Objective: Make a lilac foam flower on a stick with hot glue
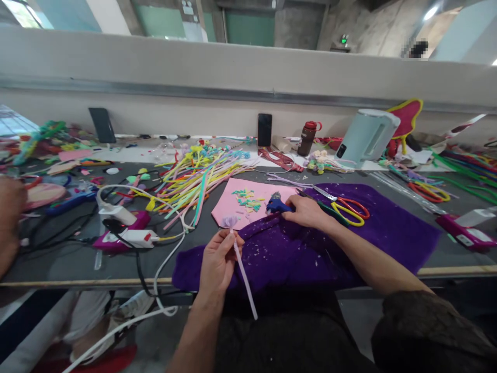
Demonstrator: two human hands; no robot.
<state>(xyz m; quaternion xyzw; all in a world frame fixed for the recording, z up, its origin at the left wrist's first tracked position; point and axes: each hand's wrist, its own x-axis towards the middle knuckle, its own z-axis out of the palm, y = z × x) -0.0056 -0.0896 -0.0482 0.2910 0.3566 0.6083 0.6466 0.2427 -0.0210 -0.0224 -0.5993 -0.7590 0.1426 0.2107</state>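
Observation:
Between the fingertips of my left hand is a pale purple pipe-cleaner flower. Its fluffy head points away from me, and the stem slants down to the right past the table edge. My right hand is closed around what looks like a blue glue gun with a grey tip; much of it is hidden by the fingers. Below both hands lies a purple cloth flecked with white bits. A pink sheet beyond carries short green and yellow clippings.
Scissors with red and yellow handles lie beside my right forearm. Pipe cleaners are heaped at left-centre. Power strips with cables sit left. A phone, bottle and kettle stand behind. Another person's hand shows far left.

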